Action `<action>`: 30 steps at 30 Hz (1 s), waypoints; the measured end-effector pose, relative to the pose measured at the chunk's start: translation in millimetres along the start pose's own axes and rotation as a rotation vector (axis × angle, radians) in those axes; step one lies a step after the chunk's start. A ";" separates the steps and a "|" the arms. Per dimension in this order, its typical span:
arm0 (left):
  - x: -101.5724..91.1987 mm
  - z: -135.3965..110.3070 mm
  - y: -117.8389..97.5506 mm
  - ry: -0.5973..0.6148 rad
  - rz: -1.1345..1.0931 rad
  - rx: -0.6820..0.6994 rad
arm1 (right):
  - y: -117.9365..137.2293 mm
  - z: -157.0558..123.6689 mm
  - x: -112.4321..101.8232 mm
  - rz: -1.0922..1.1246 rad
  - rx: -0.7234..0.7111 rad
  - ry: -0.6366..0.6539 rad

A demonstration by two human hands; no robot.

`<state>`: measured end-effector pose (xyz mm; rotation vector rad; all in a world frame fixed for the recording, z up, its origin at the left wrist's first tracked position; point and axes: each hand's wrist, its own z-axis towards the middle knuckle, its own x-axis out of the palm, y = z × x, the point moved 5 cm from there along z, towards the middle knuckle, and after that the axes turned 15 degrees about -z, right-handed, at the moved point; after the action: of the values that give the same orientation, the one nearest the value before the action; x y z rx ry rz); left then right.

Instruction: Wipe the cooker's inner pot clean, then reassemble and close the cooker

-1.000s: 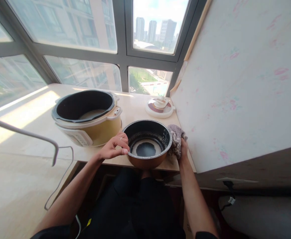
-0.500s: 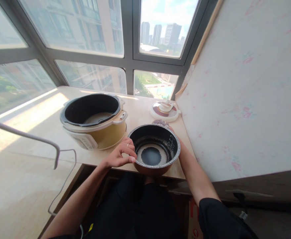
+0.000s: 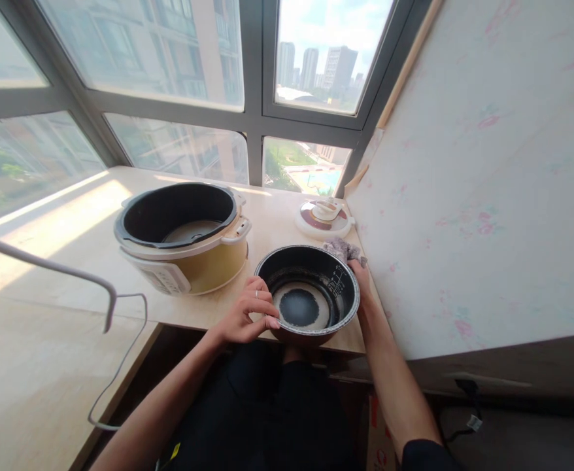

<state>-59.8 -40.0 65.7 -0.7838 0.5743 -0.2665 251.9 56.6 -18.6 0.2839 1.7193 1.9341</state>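
A dark inner pot (image 3: 308, 296) with a brown outside stands at the front edge of the wooden counter (image 3: 267, 222). Pale residue rings its bottom. My left hand (image 3: 248, 318) grips the pot's near left rim, fingers curled over it. My right hand (image 3: 363, 278) is at the pot's far right side, pressing a grey-pink cloth (image 3: 342, 248) against the outer wall; its fingers are mostly hidden behind the rim. A yellow rice cooker body (image 3: 184, 239), lid off and hollow, sits to the left of the pot.
A white and red round lid (image 3: 323, 219) lies at the back right by the papered wall (image 3: 473, 176). Windows run along the back. A thin white metal rod (image 3: 46, 271) hangs at the left over the floor. A power cord (image 3: 120, 366) trails down.
My left hand slid down the rim toward the near edge. The right hand with the cloth moved round the pot's outside, from the right side to the back and then to the far right.
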 end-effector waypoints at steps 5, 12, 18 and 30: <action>4.1 1.0 -1.2 -0.020 -0.001 0.021 | -6.9 -53.1 -35.5 0.174 0.165 -0.182; -2.5 9.4 -1.7 -0.074 -0.030 0.065 | 17.7 -121.8 -53.3 0.283 0.118 -0.488; -13.6 21.2 15.3 -0.299 -0.095 -0.079 | 49.2 -144.9 -47.7 0.069 -0.115 -0.501; -6.2 56.9 49.9 -0.901 -0.723 -0.469 | 115.7 -193.5 -47.7 -0.255 -0.710 -0.574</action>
<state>-31.1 30.3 64.0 -1.4345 -0.5456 -0.4039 168.5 -139.1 70.0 0.2916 0.6210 1.8883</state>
